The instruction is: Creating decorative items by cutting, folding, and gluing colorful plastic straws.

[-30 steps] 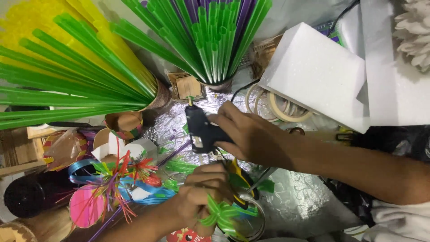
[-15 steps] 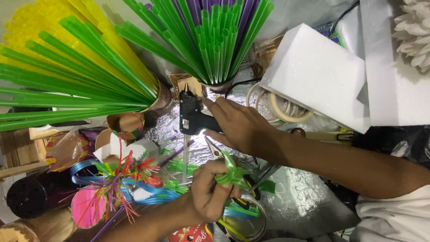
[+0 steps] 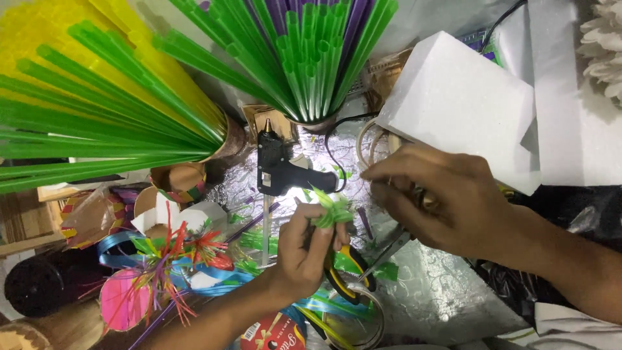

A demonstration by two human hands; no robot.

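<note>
Left hand (image 3: pixel 310 249) pinching a small green straw flower (image 3: pixel 332 210) between thumb and fingertips, raised off the tabletop (image 3: pixel 447 291), fringes up, likely so nothing crushes them. Right hand (image 3: pixel 440 201) at three o'clock, fingers loosely curled, tips just beside the flower; whether gripping anything, cannot tell. Black glue gun (image 3: pixel 280 167) lying at eleven o'clock, nozzle away from the hands. Scissors (image 3: pixel 353 269) with yellow handles at six o'clock, partly under the left hand. Green and purple straws (image 3: pixel 311 58) fanned in a cup at twelve, white foam block (image 3: pixel 463 107) at one o'clock.
</note>
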